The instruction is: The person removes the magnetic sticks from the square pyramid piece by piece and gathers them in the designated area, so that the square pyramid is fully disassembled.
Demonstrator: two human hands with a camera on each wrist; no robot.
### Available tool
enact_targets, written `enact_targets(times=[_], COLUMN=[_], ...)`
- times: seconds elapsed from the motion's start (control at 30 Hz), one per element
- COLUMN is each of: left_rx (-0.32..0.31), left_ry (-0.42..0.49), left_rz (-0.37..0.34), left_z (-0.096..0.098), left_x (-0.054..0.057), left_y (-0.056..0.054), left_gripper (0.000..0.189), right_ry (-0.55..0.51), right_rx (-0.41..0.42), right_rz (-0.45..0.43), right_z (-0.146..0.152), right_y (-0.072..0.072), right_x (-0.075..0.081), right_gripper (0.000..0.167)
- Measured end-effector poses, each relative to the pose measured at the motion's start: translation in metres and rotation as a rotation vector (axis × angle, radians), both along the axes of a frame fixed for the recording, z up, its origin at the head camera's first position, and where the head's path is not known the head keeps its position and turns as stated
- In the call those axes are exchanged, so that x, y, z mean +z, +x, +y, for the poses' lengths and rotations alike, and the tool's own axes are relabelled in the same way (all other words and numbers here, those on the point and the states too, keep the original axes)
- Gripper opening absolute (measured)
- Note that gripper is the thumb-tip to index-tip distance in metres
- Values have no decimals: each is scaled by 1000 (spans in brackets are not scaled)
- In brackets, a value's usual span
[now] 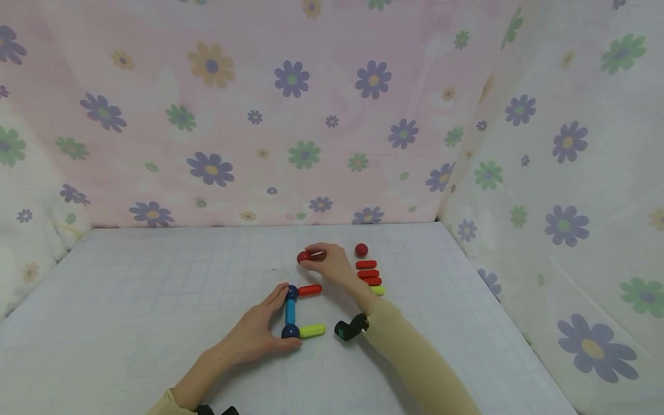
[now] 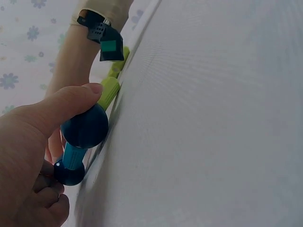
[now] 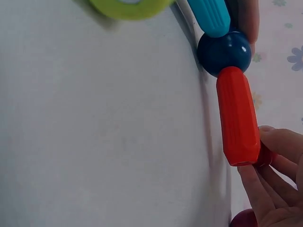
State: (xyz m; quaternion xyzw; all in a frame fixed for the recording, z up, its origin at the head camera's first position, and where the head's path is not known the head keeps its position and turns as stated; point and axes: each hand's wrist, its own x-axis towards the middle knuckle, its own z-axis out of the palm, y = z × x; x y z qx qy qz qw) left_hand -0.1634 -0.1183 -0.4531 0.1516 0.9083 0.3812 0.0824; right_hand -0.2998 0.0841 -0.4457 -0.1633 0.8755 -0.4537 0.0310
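My left hand (image 1: 256, 331) holds a C-shaped frame of magnetic-style building rods and balls on the table, thumb by the near dark blue ball (image 1: 290, 331), fingertips at the far dark blue ball (image 1: 292, 292). A light blue rod (image 1: 290, 312) joins the two balls. From the far ball a red rod (image 1: 309, 290) points right; a yellow-green rod (image 1: 313, 330) points right from the near one. Beyond the red rod, my right hand (image 1: 332, 265) pinches a red ball (image 1: 303, 257) between thumb and fingers. In the right wrist view, that red rod (image 3: 237, 116) partly covers the pinched ball.
Right of my right hand lies another red ball (image 1: 361, 250). Several loose rods are lined up nearer, red rods (image 1: 366, 264) and a yellow-green rod (image 1: 378, 291) partly behind the wrist. Flower-patterned cloth (image 1: 321, 115) walls the back and sides of the white table (image 1: 155, 276).
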Motion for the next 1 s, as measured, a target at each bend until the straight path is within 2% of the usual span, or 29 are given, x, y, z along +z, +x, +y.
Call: enact_targets(times=[0.2,0.8,1.0], left_rx=[-1,-5,-1], left_ry=[4,-13,-13], left_rz=[4,20,18], left_z=[0,1,1], left_x=[0,2,3], left_y=[1,1,1], left_gripper=[110,111,110], right_ry=[40,72,100], right_rx=[35,16,-8], right_rz=[8,40,85], right_z=[-9,-13,-11], right_y=[-4,-2,1], right_x=[-1,-1,0], right_gripper=[39,39,41])
